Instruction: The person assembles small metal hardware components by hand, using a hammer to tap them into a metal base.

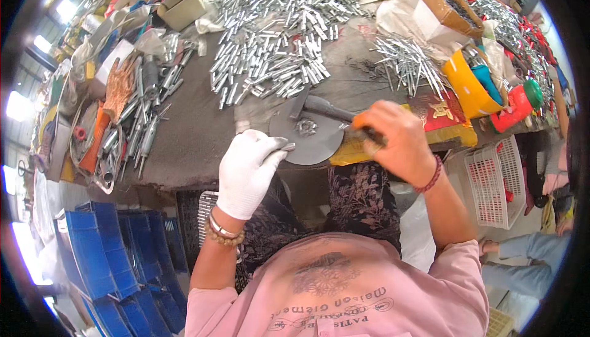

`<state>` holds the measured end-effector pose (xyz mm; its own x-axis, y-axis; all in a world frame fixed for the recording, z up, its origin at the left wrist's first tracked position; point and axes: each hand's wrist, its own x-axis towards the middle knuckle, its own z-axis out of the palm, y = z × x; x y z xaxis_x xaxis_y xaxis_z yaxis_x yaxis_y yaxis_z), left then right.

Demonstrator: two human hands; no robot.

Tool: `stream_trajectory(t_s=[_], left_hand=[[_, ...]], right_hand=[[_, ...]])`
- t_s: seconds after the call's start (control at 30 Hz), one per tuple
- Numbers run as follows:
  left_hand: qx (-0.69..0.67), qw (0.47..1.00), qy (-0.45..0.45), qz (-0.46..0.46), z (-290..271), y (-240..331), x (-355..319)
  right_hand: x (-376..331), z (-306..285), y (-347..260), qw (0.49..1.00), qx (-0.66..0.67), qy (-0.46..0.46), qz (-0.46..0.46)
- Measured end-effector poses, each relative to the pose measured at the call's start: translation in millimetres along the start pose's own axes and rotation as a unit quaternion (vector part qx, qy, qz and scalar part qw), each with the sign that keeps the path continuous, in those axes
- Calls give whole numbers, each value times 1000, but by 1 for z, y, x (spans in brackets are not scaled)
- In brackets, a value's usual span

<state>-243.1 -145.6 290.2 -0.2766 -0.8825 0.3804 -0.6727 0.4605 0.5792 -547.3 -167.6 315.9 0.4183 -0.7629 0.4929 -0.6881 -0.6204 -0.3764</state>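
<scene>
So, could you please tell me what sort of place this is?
Most likely a small metal-parts workshop or assembly bench. A large heap of short silver metal tubes covers the worn worktable, the gloved left hand holds a small metal piece at a round steel disc, and blue plastic crates stand below.

- Dark workbench (196,134) under both hands.
- Round grey metal disc (310,137) between the hands.
- Heap of short silver tubes (276,30) beyond them.
- Bundle of thin rods (409,60) above the right hand.
- Loose tools (141,116) left of the gloved hand.
</scene>
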Motion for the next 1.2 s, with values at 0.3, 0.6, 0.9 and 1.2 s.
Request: stream_trajectory(t_s=[0.3, 0.6, 0.9, 1.2], left_hand=[[25, 999, 21, -14, 2, 3, -4], [14, 1000, 22, -1, 8, -6, -4], [-46, 999, 20, -4, 10, -9, -6], [-39, 999, 24, 3, 10, -8, -3]], right_hand=[[7, 48, -31, 998, 11, -45, -52], [10, 54, -28, 996, 8, -51, -66], [14, 65, -25, 995, 49, -39, -80], [51, 37, 43, 996, -57, 50, 57]])
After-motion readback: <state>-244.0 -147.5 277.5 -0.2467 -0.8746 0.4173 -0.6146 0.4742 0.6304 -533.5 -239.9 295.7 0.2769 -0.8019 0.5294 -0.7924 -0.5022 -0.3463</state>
